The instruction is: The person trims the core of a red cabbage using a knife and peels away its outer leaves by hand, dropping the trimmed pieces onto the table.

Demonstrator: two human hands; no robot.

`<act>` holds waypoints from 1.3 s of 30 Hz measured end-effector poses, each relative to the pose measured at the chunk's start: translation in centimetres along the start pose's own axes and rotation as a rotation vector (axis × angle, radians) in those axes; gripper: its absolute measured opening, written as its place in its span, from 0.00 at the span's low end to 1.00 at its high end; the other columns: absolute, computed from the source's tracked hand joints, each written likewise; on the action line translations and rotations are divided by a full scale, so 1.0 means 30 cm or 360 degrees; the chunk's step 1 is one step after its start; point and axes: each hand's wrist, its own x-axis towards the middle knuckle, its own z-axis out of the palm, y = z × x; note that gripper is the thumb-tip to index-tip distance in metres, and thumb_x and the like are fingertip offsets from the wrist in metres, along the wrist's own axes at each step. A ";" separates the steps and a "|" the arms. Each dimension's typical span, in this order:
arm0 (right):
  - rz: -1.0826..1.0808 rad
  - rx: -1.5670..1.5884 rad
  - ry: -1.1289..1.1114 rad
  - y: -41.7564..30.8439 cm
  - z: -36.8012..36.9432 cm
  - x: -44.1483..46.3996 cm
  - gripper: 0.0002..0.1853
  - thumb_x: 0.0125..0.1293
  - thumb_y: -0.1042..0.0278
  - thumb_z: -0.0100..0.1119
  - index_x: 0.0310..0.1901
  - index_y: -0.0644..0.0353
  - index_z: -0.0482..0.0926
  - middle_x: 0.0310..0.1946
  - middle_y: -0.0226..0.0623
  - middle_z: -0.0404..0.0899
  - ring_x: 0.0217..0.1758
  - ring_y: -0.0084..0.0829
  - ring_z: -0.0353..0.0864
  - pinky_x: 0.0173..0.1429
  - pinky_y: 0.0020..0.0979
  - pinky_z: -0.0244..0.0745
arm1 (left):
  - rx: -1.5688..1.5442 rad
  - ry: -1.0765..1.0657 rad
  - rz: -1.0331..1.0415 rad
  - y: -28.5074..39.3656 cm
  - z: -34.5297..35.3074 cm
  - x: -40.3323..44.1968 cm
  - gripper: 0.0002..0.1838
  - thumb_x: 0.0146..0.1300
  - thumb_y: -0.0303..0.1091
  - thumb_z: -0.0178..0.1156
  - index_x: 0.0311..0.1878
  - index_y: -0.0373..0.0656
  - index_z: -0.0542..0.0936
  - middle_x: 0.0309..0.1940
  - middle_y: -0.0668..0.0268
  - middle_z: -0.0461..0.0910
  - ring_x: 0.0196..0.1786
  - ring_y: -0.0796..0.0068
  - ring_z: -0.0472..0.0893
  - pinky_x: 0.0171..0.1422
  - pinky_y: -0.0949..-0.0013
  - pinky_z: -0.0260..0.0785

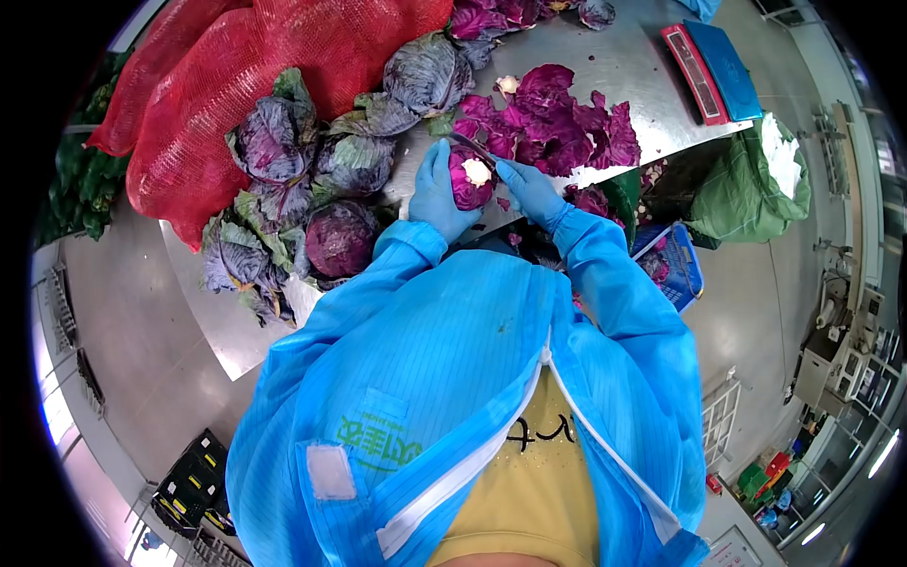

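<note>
My left hand [436, 197], in a blue glove, is closed around the side of a trimmed red cabbage [470, 181] with its pale cut stem facing up. My right hand [532, 192], also gloved, grips a knife [470, 145] whose dark blade lies across the far side of that cabbage. Loose purple leaves [557, 118] are piled on the metal table just beyond both hands. To the left lie several untrimmed red cabbages [342, 238] with greyish outer leaves.
Red mesh sacks [255, 85] fill the far left of the metal table [624, 57]. A red and blue box [710, 71] lies at its right edge. Below that edge are a green bag [756, 189] and a blue basket [682, 269] with leaf scraps. Black crates [194, 482] stand on the floor.
</note>
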 end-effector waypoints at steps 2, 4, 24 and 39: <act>0.0070 0.0141 -0.0014 0.012 0.010 0.002 0.28 0.70 0.46 0.46 0.62 0.59 0.69 0.34 0.37 0.80 0.28 0.23 0.76 0.34 0.25 0.73 | 0.0001 -0.0009 -0.0029 -0.001 0.006 -0.003 0.64 0.35 0.45 0.75 0.71 0.39 0.43 0.66 0.46 0.52 0.67 0.47 0.58 0.68 0.59 0.60; 0.0078 0.0382 0.0053 0.033 0.025 0.021 0.28 0.69 0.45 0.47 0.63 0.57 0.69 0.24 0.29 0.75 0.19 0.17 0.67 0.24 0.22 0.66 | 0.0009 -0.0015 -0.0050 -0.002 0.004 -0.002 0.64 0.35 0.45 0.74 0.71 0.38 0.43 0.66 0.46 0.52 0.67 0.47 0.58 0.68 0.59 0.59; -0.0266 -0.0203 0.0522 0.056 0.077 0.102 0.22 0.55 0.49 0.64 0.44 0.56 0.74 0.34 0.46 0.80 0.39 0.43 0.81 0.44 0.39 0.74 | -0.0125 0.0157 0.0196 -0.088 0.031 -0.062 0.64 0.35 0.43 0.77 0.70 0.34 0.45 0.68 0.47 0.52 0.71 0.51 0.55 0.73 0.60 0.51; 0.0128 0.0372 -0.0073 0.011 0.060 0.120 0.19 0.53 0.54 0.70 0.38 0.60 0.79 0.25 0.29 0.77 0.26 0.21 0.74 0.32 0.26 0.71 | -0.0383 0.0206 0.0146 -0.138 0.042 -0.079 0.61 0.34 0.44 0.76 0.69 0.35 0.49 0.66 0.45 0.56 0.69 0.47 0.58 0.71 0.56 0.54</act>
